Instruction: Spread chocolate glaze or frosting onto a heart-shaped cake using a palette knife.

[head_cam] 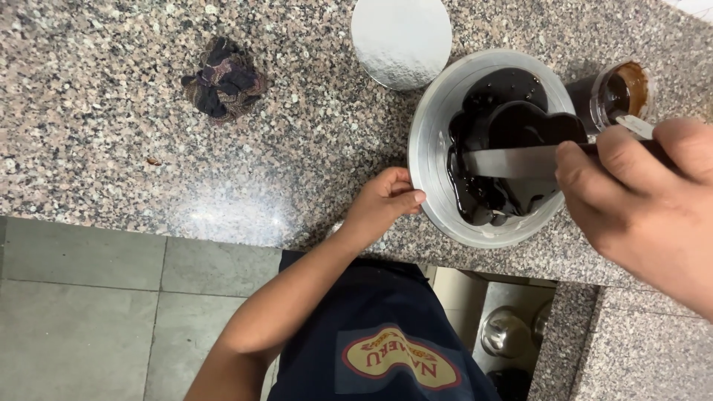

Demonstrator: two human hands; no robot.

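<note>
— Head view first: what are we holding?

— Our right hand [639, 200] is clamped on the handle of a spatula [520, 161], whose flat blade lies across a dark glazed cake [512, 141]. Our left hand [386, 200] has its fingers curled together against the near edge of the silver board [434, 126] under the cake, touching the rim rather than gripping it.

— Where does the cake sit?

— On that round board, on the granite counter [148, 134], near the counter's front edge and to our right.

— How far along do we judge it?

— The top looks fully coated, glossy and dark, and glaze has run down the near side and pooled on the board. We'd say the covering is mostly done; smoothing and tidying the drips appear to remain. The far side is hard to judge from here.

— Any packages or labels?

— A jar [620, 93] with brown residue on its inner wall stands just beyond the board at the right; we see no label on it. A second, bare silver disc [401, 37] lies at the top edge. A crumpled dark cloth [223, 78] sits well apart to the left. Our dark apron [386, 349] carries an oval red-and-yellow patch.
</note>
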